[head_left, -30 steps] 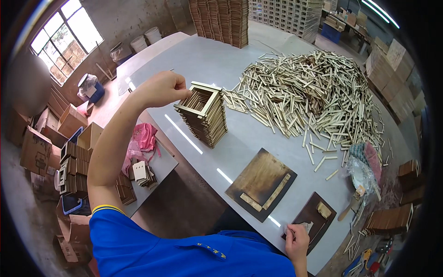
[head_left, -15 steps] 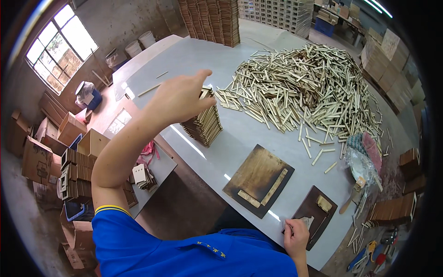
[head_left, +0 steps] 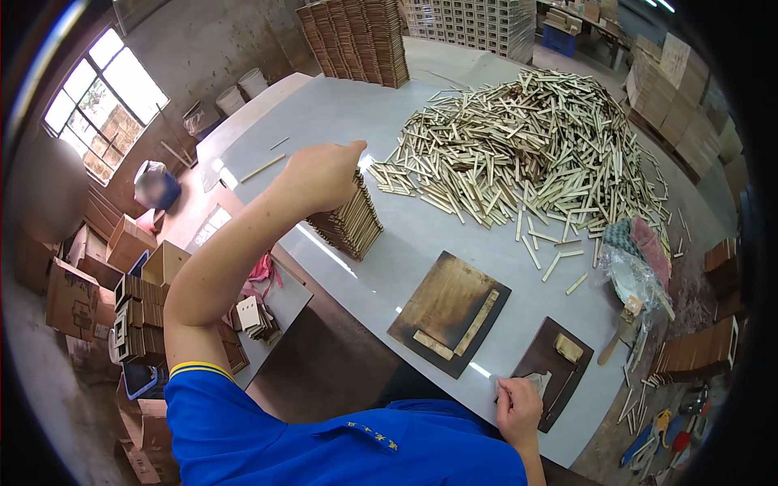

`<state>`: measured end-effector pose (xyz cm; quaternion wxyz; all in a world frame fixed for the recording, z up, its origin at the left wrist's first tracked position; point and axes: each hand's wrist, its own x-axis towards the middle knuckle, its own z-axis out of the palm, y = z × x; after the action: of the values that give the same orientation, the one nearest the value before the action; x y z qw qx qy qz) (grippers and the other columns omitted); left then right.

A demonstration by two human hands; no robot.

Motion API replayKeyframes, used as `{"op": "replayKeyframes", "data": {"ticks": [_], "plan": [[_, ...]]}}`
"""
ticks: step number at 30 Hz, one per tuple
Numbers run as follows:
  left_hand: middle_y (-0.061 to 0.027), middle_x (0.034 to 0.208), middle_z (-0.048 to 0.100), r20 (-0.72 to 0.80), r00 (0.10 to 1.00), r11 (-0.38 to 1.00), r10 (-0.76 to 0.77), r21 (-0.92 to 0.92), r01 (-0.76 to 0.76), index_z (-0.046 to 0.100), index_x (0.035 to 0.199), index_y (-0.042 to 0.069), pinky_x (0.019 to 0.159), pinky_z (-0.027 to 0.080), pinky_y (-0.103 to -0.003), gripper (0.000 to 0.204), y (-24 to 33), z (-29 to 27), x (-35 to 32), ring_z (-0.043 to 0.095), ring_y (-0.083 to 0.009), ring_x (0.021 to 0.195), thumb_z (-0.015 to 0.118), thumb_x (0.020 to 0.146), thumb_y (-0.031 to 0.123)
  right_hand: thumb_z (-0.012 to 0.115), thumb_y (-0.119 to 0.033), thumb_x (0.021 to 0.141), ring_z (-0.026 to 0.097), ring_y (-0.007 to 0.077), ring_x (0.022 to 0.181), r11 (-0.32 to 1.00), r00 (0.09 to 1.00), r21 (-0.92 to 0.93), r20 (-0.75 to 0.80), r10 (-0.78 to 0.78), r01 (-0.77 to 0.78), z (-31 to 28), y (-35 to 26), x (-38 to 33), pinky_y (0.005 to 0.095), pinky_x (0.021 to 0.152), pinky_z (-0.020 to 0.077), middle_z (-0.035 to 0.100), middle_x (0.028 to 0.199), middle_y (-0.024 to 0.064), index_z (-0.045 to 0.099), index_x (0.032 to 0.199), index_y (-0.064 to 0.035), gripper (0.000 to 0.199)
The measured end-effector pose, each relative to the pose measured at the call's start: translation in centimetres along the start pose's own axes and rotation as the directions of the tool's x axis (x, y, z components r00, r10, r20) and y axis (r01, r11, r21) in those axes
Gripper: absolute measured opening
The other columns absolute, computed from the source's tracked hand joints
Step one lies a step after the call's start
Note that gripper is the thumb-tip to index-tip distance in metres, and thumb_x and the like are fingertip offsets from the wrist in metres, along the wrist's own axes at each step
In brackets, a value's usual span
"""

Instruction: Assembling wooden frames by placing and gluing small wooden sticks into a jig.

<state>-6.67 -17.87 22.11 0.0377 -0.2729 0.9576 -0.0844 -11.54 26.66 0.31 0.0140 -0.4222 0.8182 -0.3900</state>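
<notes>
Overhead, left hand (head_left: 320, 174) fingers curled atop slatted wooden stack (head_left: 350, 223); right hand (head_left: 519, 409) fingers pinching grey scrap (head_left: 531, 381).

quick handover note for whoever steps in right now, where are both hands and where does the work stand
Left hand: raised over the stack of square wooden slat frames on the grey table, fingers closed on top of it; whether it grips anything cannot be told.
Right hand: at the near table edge, pinching a small pale scrap beside the smaller dark brown board.
Larger dark brown board with two wooden strips lies in front, nothing being assembled on it.
Done: one stack of frames.
Left: the big heap of loose pale wooden sticks is unused.
</notes>
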Motion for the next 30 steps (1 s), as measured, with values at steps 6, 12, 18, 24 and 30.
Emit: {"op": "replayKeyframes", "data": {"ticks": [6,12,18,24,30], "plan": [[-0.0174,0.115,0.077,-0.082,0.996,0.999,0.030,-0.023,-0.031,0.060,0.141,0.002,0.085,0.057,-0.045,0.056,-0.5,0.7,-0.1,0.072,-0.0381,0.105,0.060,0.086,0.011,0.072,0.002,0.086,0.065,0.0277,0.082,1.000,1.000,-0.013,0.014,-0.001,0.001,-0.1,0.1,-0.2,0.0362,0.075,0.0535,0.070,0.096,0.0096,0.071,0.104,-0.0040,0.019],[-0.0170,0.117,0.077,-0.080,0.996,0.999,0.038,0.005,-0.038,0.062,0.141,0.004,0.087,0.057,-0.046,0.055,-0.7,0.9,0.2,0.072,-0.0382,0.106,0.060,0.086,0.012,0.072,0.002,0.085,0.064,0.0275,0.083,0.999,1.000,-0.028,0.003,-0.019,0.019,0.1,0.1,-0.1,0.0361,0.076,0.0533,0.070,0.097,0.0093,0.072,0.104,-0.0041,0.020],[-0.0159,0.127,0.074,0.072,0.995,0.997,-0.074,-0.005,0.074,0.059,0.148,0.011,0.097,0.054,-0.045,0.064,0.3,-0.3,1.3,0.069,-0.0366,0.114,0.071,0.088,0.032,0.073,0.001,0.086,0.064,0.0258,0.079,0.992,0.995,0.087,0.008,0.095,-0.096,-0.2,0.4,0.0,0.0346,0.073,0.0527,0.070,0.095,0.0095,0.072,0.102,-0.0031,0.017],[-0.0118,0.103,0.078,-0.189,0.941,0.942,-0.281,0.132,0.308,0.058,0.151,0.015,0.075,0.056,-0.042,0.062,3.8,-4.8,-3.6,0.073,-0.0338,0.086,0.074,0.095,0.038,0.067,-0.002,0.095,0.063,0.0151,0.081,0.550,0.775,0.605,0.192,0.601,-0.576,-3.1,1.9,-0.3,0.0281,0.073,0.0508,0.073,0.101,0.0071,0.073,0.111,-0.0022,0.017],[-0.0055,0.092,0.072,-0.555,0.741,0.836,0.377,-0.140,-0.530,0.064,0.142,0.002,0.071,0.053,-0.033,0.060,8.0,2.8,-9.4,0.067,-0.0203,0.077,0.082,0.085,0.010,0.059,-0.001,0.103,0.066,0.0141,0.097,0.086,0.658,0.962,0.111,0.745,-0.260,-3.9,3.6,-0.7,0.0248,0.085,0.0527,0.071,0.112,0.0103,0.060,0.136,0.0012,0.033]]}}
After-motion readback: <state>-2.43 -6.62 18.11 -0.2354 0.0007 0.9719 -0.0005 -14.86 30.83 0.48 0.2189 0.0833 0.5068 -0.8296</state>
